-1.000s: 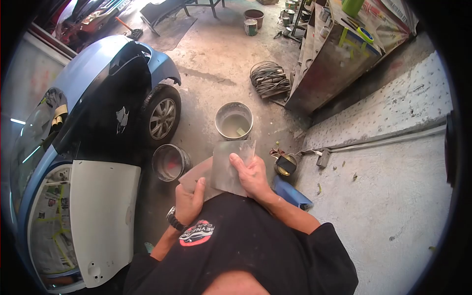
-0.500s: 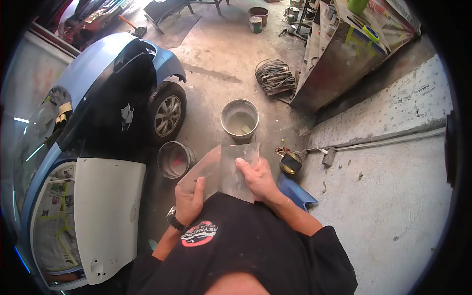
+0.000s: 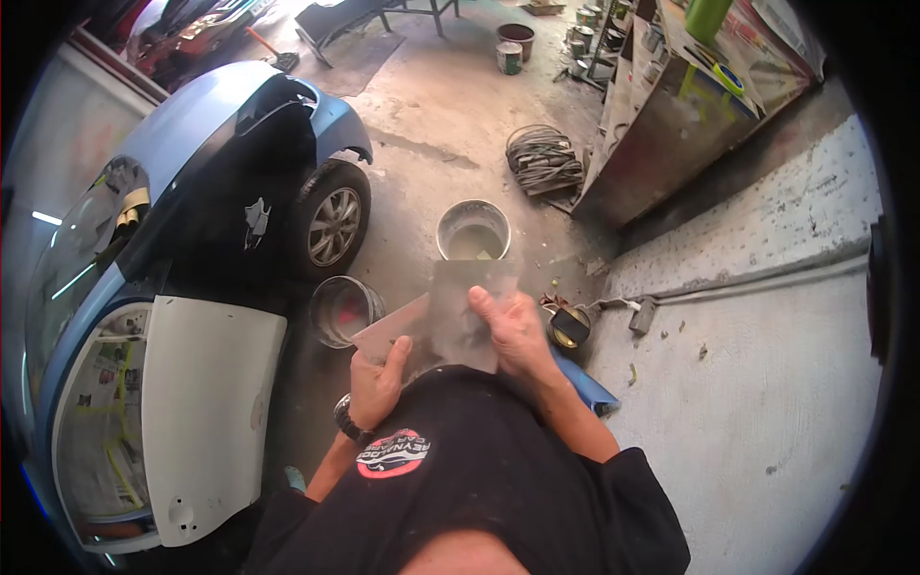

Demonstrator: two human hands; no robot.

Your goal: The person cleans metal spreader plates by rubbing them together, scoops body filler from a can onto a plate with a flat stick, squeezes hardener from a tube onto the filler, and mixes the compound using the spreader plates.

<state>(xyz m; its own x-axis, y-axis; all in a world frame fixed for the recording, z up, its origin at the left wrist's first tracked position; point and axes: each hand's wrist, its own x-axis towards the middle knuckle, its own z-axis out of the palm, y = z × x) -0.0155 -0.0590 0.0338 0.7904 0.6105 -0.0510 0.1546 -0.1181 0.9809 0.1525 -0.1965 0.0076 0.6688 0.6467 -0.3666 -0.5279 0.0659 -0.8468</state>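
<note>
My left hand (image 3: 379,381) is closed on the lower left part of a pinkish sandpaper sheet (image 3: 391,327), thumb on top. A dark grey sandpaper sheet (image 3: 454,305) is pinched in my right hand (image 3: 519,335), with the thumb pressed on its face. The grey sheet overlaps the right side of the pinkish one, and I cannot tell whether they join behind. Past the sheets stands a bucket (image 3: 473,222) with cloudy liquid, its near side hidden by the grey sheet.
On the left is a blue and black car (image 3: 201,201) with a white door (image 3: 216,412). A second bucket (image 3: 347,309) sits near its wheel (image 3: 335,222). A coiled cable (image 3: 544,161), a workbench (image 3: 661,144) and a wall ledge (image 3: 767,211) lie to the right.
The grey sheet has moved slightly up and across the bucket's near rim with my right hand. More of the pinkish sheet is covered. The whole view has shifted a little.
</note>
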